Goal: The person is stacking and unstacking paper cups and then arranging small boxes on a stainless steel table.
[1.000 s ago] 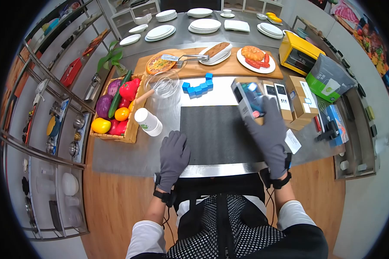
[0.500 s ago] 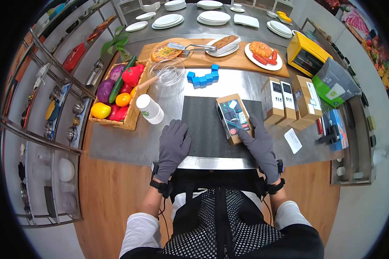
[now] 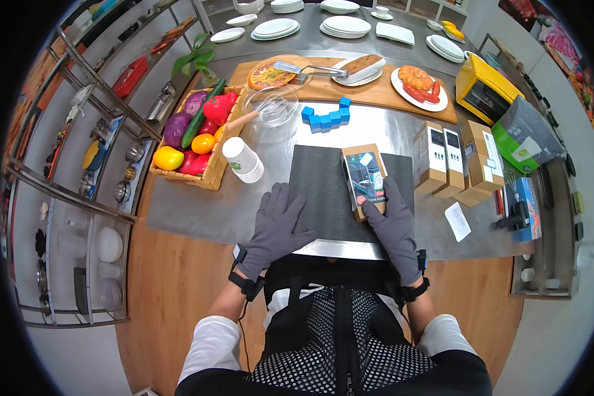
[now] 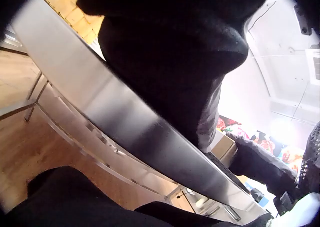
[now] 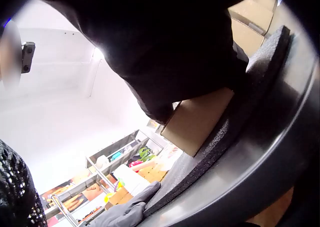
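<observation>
A cardboard box with a printed dark and red front [image 3: 365, 177] lies on the black mat [image 3: 317, 198], right of its middle. My gloved right hand [image 3: 395, 228] grips its near right part between thumb and fingers; in the right wrist view the box's plain brown side [image 5: 197, 122] shows under the dark glove [image 5: 175, 52]. My left hand [image 3: 276, 228] rests with spread fingers at the mat's near left edge, holding nothing. The left wrist view shows that glove [image 4: 165, 62] dark above the metal table edge [image 4: 125, 107].
Left stand a vegetable basket [image 3: 211, 173] and paper cups [image 3: 243, 160]. Blue blocks [image 3: 326, 120] lie behind the mat, before a wooden board [image 3: 442, 113] with food. Upright boxes [image 3: 431, 162], a white card [image 3: 457, 222] and a yellow oven [image 3: 487, 89] are right.
My right hand has brought the box from beside the upright boxes leftward and down onto the mat. The left hand's thumb and fingers have spread wider. The head view has shifted slightly.
</observation>
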